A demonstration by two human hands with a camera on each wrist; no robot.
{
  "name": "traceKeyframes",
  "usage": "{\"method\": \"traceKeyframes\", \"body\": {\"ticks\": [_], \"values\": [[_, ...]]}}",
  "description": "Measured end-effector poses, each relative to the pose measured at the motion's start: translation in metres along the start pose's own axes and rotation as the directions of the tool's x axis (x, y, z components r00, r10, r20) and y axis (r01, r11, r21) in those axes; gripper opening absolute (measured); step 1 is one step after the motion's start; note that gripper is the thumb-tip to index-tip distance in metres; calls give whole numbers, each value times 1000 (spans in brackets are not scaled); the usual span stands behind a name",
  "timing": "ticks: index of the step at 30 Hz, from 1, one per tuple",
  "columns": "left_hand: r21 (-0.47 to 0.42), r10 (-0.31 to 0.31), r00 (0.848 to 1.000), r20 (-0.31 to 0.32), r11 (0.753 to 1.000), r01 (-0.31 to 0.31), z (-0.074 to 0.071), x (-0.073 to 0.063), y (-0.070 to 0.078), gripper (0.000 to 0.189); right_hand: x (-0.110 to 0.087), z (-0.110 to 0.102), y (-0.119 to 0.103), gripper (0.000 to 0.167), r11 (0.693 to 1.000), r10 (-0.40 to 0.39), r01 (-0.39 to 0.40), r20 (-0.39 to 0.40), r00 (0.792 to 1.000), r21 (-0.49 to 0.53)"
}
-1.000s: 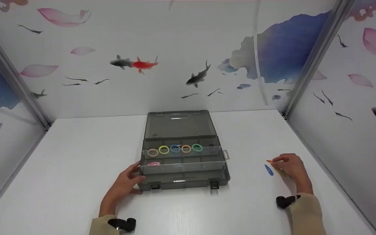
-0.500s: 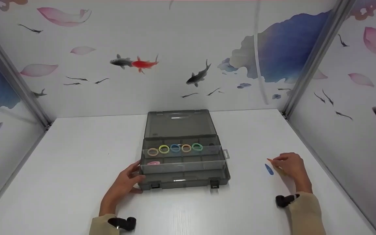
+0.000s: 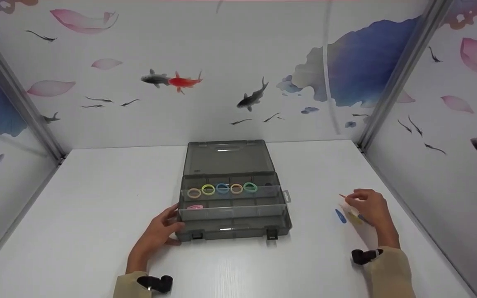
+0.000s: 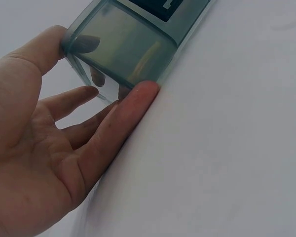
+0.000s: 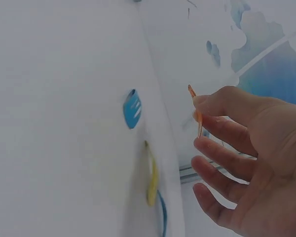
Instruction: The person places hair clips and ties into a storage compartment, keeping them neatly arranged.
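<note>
My left hand (image 3: 153, 236) holds the left front corner of a grey see-through compartment box (image 3: 234, 234), its lid tipped back open. In the left wrist view, the thumb and fingers (image 4: 103, 133) straddle the box's end wall (image 4: 123, 44). My right hand (image 3: 371, 207) pinches an orange snap hair clip (image 5: 199, 121) between thumb and index finger, raised off the table. The other fingers are loosely spread. Below it lie a blue hair clip (image 3: 340, 216), a yellow one (image 3: 355, 219) and another dark blue one (image 3: 362, 218), partly hidden by the hand.
Several coloured rings, like hair ties (image 3: 250, 192), stand in a row in the box's back compartments. A pink hair clip (image 3: 196, 207) lies in the middle row. Patterned white walls (image 3: 160, 120) enclose the white table (image 3: 110, 198) at the back and sides.
My right hand has lifted the orange clip slightly up off the table, uncovering more of the yellow and dark blue clips. The left hand and box have stayed put.
</note>
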State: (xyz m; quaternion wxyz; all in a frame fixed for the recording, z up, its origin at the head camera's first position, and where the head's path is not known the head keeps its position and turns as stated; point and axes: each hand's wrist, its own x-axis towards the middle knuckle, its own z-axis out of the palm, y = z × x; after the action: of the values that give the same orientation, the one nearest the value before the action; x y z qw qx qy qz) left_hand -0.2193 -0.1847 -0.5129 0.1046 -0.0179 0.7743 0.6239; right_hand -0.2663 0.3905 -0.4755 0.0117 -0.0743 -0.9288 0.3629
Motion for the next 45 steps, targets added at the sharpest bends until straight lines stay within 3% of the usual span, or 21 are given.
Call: {"method": "traceKeyframes", "body": {"ticks": [6, 14, 21, 29, 38, 45], "values": [[1, 0, 1000, 2, 1000, 0, 0, 0, -1, 72, -6, -6, -26, 44, 996, -79, 81, -43, 996, 28], [0, 6, 1000, 3, 1000, -6, 1, 2, -1, 72, -13, -5, -59, 38, 978, -182, 193, -122, 976, 80], [10, 10, 1000, -5, 1000, -10, 1, 2, 1, 71, -16, 2, -79, 37, 969, -223, 231, -99, 970, 83], [5, 6, 1000, -5, 1000, -6, 3, 4, -1, 70, -19, 17, -98, 25, 946, -314, 318, -67, 947, 59], [6, 5, 1000, 7, 1000, -6, 3, 4, -2, 70, -22, 34, -110, 16, 930, -360, 360, -17, 933, 70], [7, -6, 1000, 0, 1000, 6, 0, 2, -3, 69, -24, 51, -123, 12, 904, -420, 416, 22, 907, 103]]}}
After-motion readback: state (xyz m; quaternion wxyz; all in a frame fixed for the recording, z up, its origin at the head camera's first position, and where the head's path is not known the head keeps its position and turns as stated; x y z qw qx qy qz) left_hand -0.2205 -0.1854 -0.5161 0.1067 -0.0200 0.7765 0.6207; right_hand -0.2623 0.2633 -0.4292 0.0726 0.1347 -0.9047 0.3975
